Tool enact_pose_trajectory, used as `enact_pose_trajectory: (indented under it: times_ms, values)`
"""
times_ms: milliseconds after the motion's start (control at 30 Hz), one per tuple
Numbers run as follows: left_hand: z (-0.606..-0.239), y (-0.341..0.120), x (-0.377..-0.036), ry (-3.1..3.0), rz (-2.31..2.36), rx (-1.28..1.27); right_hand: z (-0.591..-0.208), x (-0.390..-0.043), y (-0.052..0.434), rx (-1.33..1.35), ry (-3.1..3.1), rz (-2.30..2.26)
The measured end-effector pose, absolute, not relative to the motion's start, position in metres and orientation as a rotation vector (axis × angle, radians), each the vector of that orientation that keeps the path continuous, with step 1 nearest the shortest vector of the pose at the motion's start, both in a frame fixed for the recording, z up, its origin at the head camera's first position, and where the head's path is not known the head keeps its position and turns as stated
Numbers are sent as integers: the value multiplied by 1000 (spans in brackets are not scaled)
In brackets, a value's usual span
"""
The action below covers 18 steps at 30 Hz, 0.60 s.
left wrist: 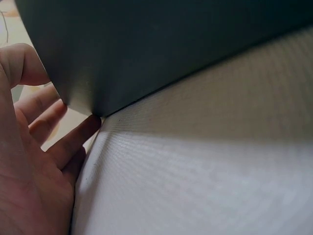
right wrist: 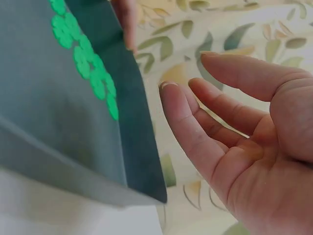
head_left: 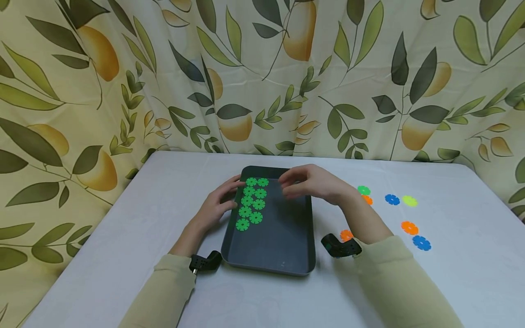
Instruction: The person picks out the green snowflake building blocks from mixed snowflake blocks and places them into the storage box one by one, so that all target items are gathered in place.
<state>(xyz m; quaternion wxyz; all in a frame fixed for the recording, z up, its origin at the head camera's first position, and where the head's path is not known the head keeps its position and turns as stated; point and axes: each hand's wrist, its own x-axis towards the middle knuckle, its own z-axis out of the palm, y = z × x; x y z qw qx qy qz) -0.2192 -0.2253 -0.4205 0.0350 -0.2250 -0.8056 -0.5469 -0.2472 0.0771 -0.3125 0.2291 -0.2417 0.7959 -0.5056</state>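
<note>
A dark grey baking tray (head_left: 283,237) lies on the table, with several green notched, flower-like discs (head_left: 247,200) set in two columns along its left side. My left hand (head_left: 217,202) holds the tray's left rim; in the left wrist view its fingers (left wrist: 73,142) meet the tray's dark outer wall (left wrist: 146,44), and the wall hides some fingertips. Over the tray's upper right part is my right hand (head_left: 309,182), fingers loosely bent. Nothing sits between that hand's thumb and fingers (right wrist: 181,117) in the right wrist view, where the green discs (right wrist: 88,58) appear beyond.
Loose notched discs lie right of the tray on the white table (head_left: 459,264): a green disc (head_left: 363,190), orange discs (head_left: 409,228), blue discs (head_left: 421,243) and a yellow-green disc (head_left: 409,201). A patterned curtain (head_left: 262,91) hangs behind. The right forearm partly covers some discs.
</note>
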Motion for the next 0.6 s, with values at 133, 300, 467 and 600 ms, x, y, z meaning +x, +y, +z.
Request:
enact_pose_trajectory:
  times_ms: [133, 300, 467, 600]
  values:
    - [-420, -225, -218, -2483, -1683, -677, -311, -247, 91, -638, 2228, -1401]
    - [-420, -225, -218, -2484, -1680, -675, -310, -245, 108, -613, 2299, -1384]
    - [-419, -225, -218, -2481, -1672, -682, -310, -245, 126, -578, 2302, -1425]
    - [-419, -224, -218, -2472, -1685, -686, -310, -245, 142, -550, 2313, -1443]
